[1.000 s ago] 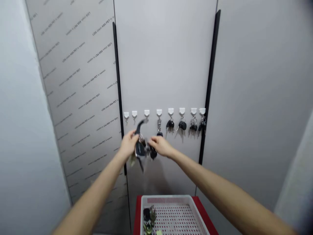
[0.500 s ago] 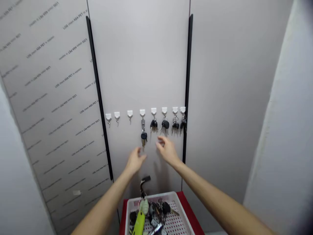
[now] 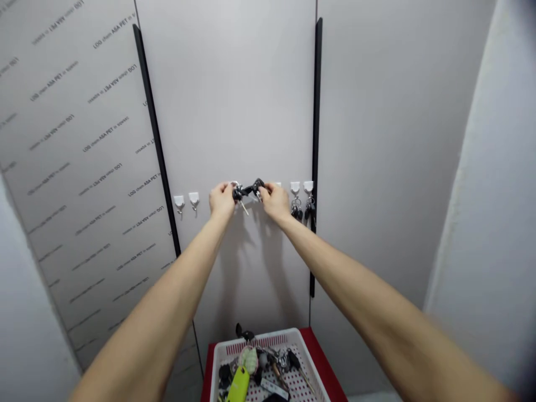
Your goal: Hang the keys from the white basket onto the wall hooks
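Both my arms reach up to a row of white wall hooks on a grey panel. My left hand (image 3: 221, 199) and my right hand (image 3: 275, 200) are closed on key sets (image 3: 248, 191) with black heads, held up at the middle hooks. My hands hide those hooks. Left of my hands, two hooks (image 3: 186, 200) hang bare. At the right, two hooks carry black key bunches (image 3: 303, 210).
Below stands a white perforated basket (image 3: 263, 340) on a red surface (image 3: 322, 360), holding several keys and a green tag (image 3: 238, 384). Black vertical strips (image 3: 153, 134) edge the panel. A film-covered panel is at the left.
My hands, open and low half a second ago, rose to the hooks and closed on key sets there. A second ago they held a key bunch lower, which then dropped to the basket.
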`<state>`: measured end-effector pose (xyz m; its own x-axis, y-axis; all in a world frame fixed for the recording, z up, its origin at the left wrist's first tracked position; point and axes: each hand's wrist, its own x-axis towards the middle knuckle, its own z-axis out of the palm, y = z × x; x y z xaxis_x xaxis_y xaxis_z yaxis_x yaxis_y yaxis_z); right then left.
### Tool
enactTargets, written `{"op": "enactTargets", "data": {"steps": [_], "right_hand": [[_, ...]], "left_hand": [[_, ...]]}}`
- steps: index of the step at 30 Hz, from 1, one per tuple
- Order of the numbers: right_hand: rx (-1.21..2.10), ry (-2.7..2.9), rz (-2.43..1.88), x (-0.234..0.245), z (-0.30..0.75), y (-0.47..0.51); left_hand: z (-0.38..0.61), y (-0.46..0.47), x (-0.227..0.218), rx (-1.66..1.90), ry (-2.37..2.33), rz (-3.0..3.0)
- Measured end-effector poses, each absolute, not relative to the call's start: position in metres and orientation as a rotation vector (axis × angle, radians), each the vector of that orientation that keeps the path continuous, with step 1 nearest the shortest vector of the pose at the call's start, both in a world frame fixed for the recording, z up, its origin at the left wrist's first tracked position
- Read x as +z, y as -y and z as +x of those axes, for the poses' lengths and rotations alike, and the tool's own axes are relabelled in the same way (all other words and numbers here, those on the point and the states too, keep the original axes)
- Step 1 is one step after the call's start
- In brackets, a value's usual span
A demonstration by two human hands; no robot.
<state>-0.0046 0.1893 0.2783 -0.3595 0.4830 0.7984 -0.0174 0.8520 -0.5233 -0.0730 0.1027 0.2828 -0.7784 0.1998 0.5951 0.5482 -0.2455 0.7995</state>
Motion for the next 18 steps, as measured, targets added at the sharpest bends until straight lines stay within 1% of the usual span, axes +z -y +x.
{"op": "enactTargets", "data": {"steps": [2,4,7,9,11,13,15,18], "right_hand": [[0.518,1.941,-0.264,0.295,-0.004,-0.184],[0.515,2.035,-0.200,0.295,0.004,-0.178],[0.556,2.196,-0.160,0.256,0.026,-0.170],[0.628,2.317,-0.164,0.219,0.039,-0.168],[0.701,2.367,-0.211,0.190,0.043,-0.167],[0.819,2.290,-0.296,0.179,0.034,-0.169],[0.940,2.157,-0.334,0.186,0.017,-0.171],[1.006,2.048,-0.286,0.214,-0.003,-0.173]], "left_hand": [[-0.070,-0.101,0.299,-2.113,1.778,-0.921],[-0.064,-0.097,0.292,-2.038,1.879,-1.000],[-0.057,-0.082,0.248,-2.055,2.016,-1.109],[-0.058,-0.073,0.218,-2.214,2.052,-0.982],[-0.062,-0.069,0.203,-2.387,2.038,-0.780],[-0.066,-0.073,0.206,-2.547,2.037,-0.679],[-0.067,-0.084,0.220,-2.601,2.085,-0.715],[-0.068,-0.101,0.242,-2.418,2.171,-0.755]]}}
